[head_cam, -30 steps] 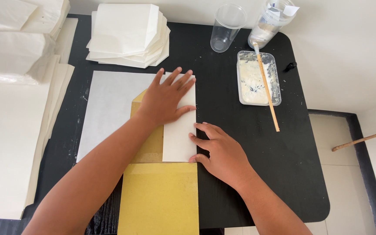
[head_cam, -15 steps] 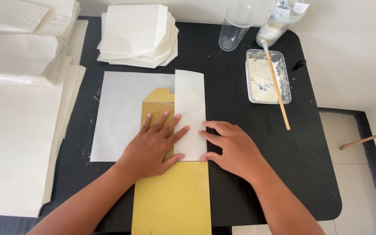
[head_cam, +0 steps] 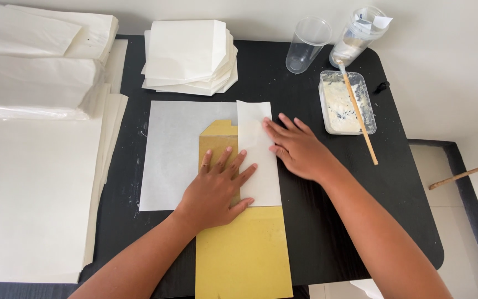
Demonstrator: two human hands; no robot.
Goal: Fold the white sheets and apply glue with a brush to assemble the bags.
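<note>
Black and round-cornered, the table (head_cam: 327, 232) fills most of the view, with pale floor showing off to its right. Along the left edge lie large sheets of off-white paper (head_cam: 29, 199), and behind them, at the far left, sit folded stacks in clear wrap (head_cam: 31, 83). Further right, at the far side of the table, a fanned pile of white folded papers (head_cam: 189, 55) rests. Near it, at the middle of the table, a single white sheet (head_cam: 172, 155) lies flat, and a yellow card template (head_cam: 242, 249) lies on top of it, running toward the near edge. The sheet's right part, a folded flap (head_cam: 258, 160), is turned over onto the template. The left hand (head_cam: 217, 191) lies flat with fingers spread, palm down on the template, its fingertips reaching the flap's left edge. Just to the right, the right hand (head_cam: 300, 149) also lies flat and open, fingers pressing the flap's right edge at the fold. Neither hand grips anything. At the far right stand a clear plastic cup (head_cam: 305, 47) and a clear bottle (head_cam: 358, 36), with a small tray of white paste (head_cam: 347, 102) nearer, a wooden stick (head_cam: 360, 122) resting across it.
</note>
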